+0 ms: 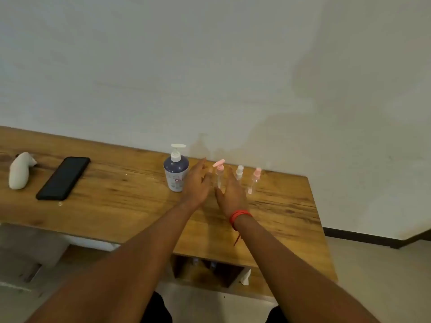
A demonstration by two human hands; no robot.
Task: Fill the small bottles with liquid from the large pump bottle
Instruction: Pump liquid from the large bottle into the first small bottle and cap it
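Observation:
The large pump bottle (176, 170), bluish with a white pump head, stands upright near the back of the wooden table (121, 206). To its right stand three small clear bottles: one with a pink pump top (219, 171), one with a white cap (239, 172), one with a pink cap (255, 179). My left hand (197, 183) is open, fingers stretched, between the large bottle and the pink-pump bottle. My right hand (232, 194), with a red thread at the wrist, is open just right of that small bottle. Neither hand holds anything.
A black phone (63, 177) lies flat on the left part of the table, with a white rounded object (20, 170) further left. The wall runs right behind the bottles. The table's right edge lies past the pink-capped bottle. A shelf opening shows under the table front.

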